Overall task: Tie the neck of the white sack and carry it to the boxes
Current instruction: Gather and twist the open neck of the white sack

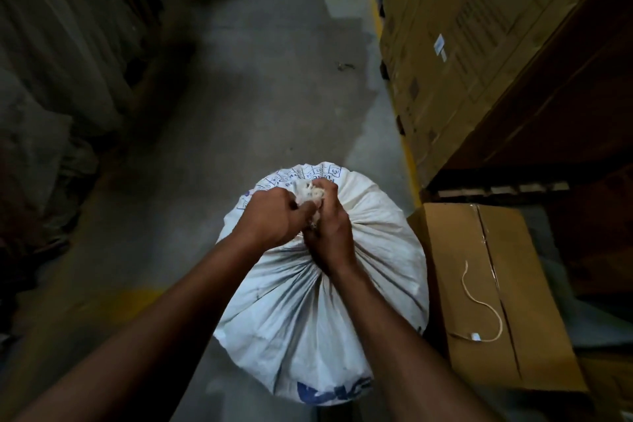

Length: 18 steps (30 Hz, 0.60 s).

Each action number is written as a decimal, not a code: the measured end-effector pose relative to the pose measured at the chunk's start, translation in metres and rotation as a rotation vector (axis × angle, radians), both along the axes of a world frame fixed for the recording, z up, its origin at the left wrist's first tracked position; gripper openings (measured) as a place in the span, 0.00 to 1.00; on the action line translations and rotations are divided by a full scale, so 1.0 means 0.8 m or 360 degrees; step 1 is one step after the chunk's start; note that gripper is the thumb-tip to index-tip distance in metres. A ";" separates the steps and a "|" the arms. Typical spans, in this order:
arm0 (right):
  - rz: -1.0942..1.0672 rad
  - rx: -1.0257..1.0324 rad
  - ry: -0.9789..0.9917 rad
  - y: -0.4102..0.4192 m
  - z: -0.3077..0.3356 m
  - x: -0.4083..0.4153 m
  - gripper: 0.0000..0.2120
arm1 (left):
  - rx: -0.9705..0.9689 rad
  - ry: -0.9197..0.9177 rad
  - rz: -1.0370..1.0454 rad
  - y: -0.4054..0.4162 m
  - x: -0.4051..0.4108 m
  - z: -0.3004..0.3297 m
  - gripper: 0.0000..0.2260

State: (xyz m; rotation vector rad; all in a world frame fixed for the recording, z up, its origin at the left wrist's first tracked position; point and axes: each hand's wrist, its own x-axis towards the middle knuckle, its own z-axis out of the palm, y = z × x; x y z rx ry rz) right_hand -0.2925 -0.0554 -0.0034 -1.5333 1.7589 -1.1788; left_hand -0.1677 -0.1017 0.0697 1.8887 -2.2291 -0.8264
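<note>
Gripping the bunched neck of the white woven plastic sack, your right hand is curling its fingers tightly round the gathered cloth from the near side. Your left hand is closing on the same bunch from the left, thumb and fingers pinching the frayed top of it, so both hands are meeting at the neck and touching each other there. Both forearms are reaching forward and down from the bottom corners of the view.

Below your hands the sack is standing upright on the grey concrete floor, full and rounded, its cloth pulling into folds that are running out from the neck. Blue printing is showing on its far rim and again low on the near side.

Just beside the sack on your right, a flat brown cardboard box is lying with its taped seam facing up, and a loose length of pale twine is curling across its top. Beyond that, tall stacked brown cardboard cartons are lining the right side of the aisle, with a yellow painted line running along the floor at their foot. On your left, dim grey bundles are standing in shadow, too dark to make out.
</note>
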 end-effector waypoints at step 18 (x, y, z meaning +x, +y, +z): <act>0.1054 0.0611 -0.0821 -0.057 -0.032 -0.095 0.29 | -0.0017 -0.0199 -0.0187 0.056 -0.008 -0.196 0.66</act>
